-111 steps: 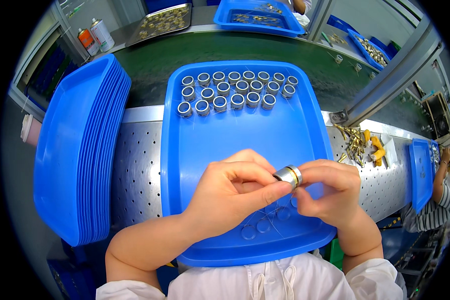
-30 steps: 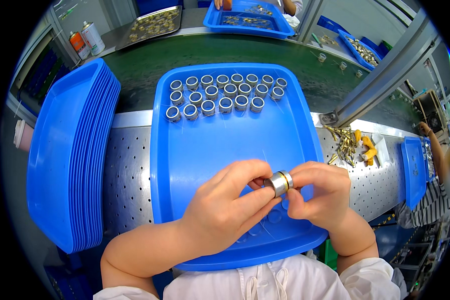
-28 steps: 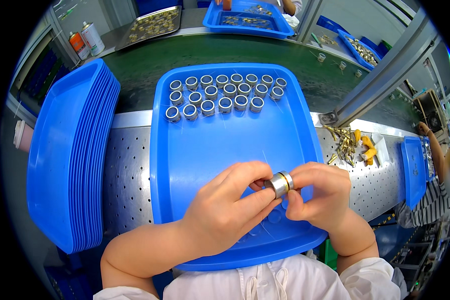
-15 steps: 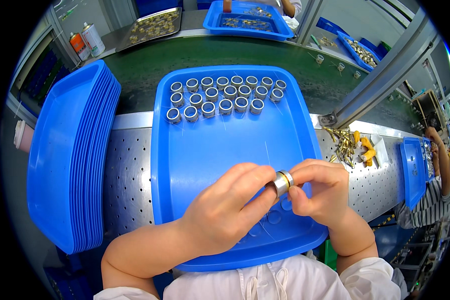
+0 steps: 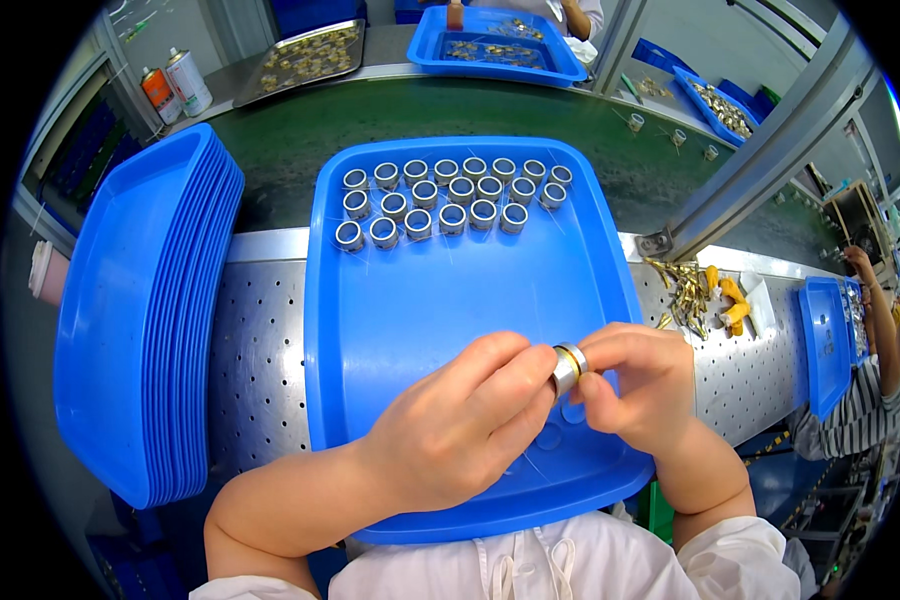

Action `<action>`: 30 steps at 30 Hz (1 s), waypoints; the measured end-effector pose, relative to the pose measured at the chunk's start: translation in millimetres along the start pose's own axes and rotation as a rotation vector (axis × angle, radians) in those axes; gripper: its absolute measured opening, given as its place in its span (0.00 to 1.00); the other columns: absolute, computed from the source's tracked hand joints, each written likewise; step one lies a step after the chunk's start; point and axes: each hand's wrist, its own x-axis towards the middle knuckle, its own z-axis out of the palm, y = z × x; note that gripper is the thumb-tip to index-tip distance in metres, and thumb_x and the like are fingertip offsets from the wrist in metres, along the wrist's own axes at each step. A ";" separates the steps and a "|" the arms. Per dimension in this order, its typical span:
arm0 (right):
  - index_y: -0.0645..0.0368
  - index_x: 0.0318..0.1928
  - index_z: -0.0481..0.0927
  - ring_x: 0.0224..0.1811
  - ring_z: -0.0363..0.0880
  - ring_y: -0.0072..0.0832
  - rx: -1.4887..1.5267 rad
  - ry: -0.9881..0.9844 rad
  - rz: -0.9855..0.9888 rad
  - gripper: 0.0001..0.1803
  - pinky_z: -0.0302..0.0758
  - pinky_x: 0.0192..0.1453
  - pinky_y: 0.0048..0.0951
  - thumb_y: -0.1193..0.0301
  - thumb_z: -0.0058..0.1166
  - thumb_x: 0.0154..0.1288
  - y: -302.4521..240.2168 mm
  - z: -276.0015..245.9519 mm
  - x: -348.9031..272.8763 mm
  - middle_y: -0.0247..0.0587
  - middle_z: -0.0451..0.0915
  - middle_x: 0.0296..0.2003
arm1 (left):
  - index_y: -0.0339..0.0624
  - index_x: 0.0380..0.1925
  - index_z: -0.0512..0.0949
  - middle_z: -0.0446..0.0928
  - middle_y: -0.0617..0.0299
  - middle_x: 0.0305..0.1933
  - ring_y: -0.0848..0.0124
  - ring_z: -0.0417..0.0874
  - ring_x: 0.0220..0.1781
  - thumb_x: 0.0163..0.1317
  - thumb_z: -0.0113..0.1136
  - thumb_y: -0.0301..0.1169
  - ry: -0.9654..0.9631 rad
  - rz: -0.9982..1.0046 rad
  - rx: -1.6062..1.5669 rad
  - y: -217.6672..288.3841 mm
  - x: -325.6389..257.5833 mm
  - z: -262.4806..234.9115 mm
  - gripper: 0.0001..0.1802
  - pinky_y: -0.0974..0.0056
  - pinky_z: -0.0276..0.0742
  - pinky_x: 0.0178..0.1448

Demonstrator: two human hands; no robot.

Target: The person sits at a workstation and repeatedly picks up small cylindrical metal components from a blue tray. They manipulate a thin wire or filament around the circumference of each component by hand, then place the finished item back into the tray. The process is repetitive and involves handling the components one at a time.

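Observation:
Between my two hands is a short silver metal cylinder (image 5: 568,369) with a yellowish band round it, held above the near right part of a blue tray (image 5: 420,320). The fingers of my left hand (image 5: 470,420) close on its left side. Thumb and forefinger of my right hand (image 5: 635,380) pinch its right end. At the tray's far side stand several similar open metal rings (image 5: 452,218) in rows, with thin wires sticking out. A few clear round discs (image 5: 549,435) lie in the tray under my hands, partly hidden.
A stack of blue trays (image 5: 135,320) stands at the left on the perforated metal table (image 5: 260,350). Brass-coloured pieces (image 5: 687,295) and yellow finger covers (image 5: 735,305) lie at the right. Beyond runs a green conveyor belt (image 5: 270,150); a metal post (image 5: 770,140) slants up at the right.
My left hand's fingers have shifted slightly on the metal cylinder. Both hands stay in nearly the same place, and the rows of rings are unchanged.

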 end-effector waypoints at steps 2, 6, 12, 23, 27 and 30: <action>0.65 0.28 0.80 0.22 0.76 0.18 0.096 -0.010 0.089 0.08 0.74 0.26 0.17 0.84 0.60 0.43 2.6 -1.3 -2.1 0.40 0.81 0.25 | 0.26 0.35 0.78 0.72 0.49 0.43 0.54 0.78 0.39 0.42 0.64 0.22 -0.014 0.000 0.004 1.0 -0.1 -0.8 0.16 0.58 0.77 0.40; 0.65 0.28 0.80 0.22 0.76 0.18 0.084 -0.027 0.060 0.07 0.73 0.25 0.17 0.84 0.60 0.44 1.7 -1.6 -1.3 0.40 0.81 0.25 | 0.26 0.35 0.78 0.72 0.49 0.44 0.53 0.77 0.40 0.42 0.64 0.23 -0.026 0.004 0.006 0.8 -0.7 -1.1 0.17 0.58 0.77 0.41; 0.65 0.27 0.79 0.19 0.76 0.18 0.007 -0.019 -0.002 0.08 0.72 0.23 0.16 0.84 0.61 0.41 1.1 -0.8 -0.4 0.40 0.80 0.23 | 0.24 0.29 0.75 0.70 0.50 0.40 0.57 0.76 0.40 0.41 0.59 0.21 -0.027 0.078 0.057 -1.4 2.4 -0.4 0.12 0.64 0.77 0.40; 0.62 0.26 0.79 0.18 0.76 0.21 -0.196 0.044 -0.277 0.09 0.72 0.20 0.18 0.83 0.62 0.39 1.7 -0.1 2.4 0.39 0.79 0.21 | 0.35 0.34 0.81 0.72 0.53 0.41 0.65 0.79 0.39 0.47 0.67 0.20 -0.001 -0.445 -0.443 0.2 2.2 -2.8 0.12 0.65 0.80 0.44; 0.62 0.27 0.79 0.17 0.75 0.20 -0.212 0.052 -0.269 0.10 0.72 0.20 0.18 0.82 0.62 0.39 0.3 1.7 3.1 0.38 0.79 0.22 | 0.36 0.31 0.82 0.72 0.55 0.41 0.68 0.80 0.38 0.47 0.68 0.21 0.033 -0.507 -0.516 -1.2 0.6 -0.4 0.09 0.67 0.81 0.43; 0.62 0.27 0.79 0.17 0.75 0.20 -0.195 0.033 -0.192 0.09 0.72 0.20 0.18 0.82 0.62 0.39 -1.4 0.7 2.4 0.38 0.79 0.22 | 0.35 0.29 0.79 0.71 0.55 0.40 0.65 0.81 0.35 0.47 0.67 0.21 0.048 -0.442 -0.414 0.9 2.2 -0.1 0.08 0.65 0.81 0.40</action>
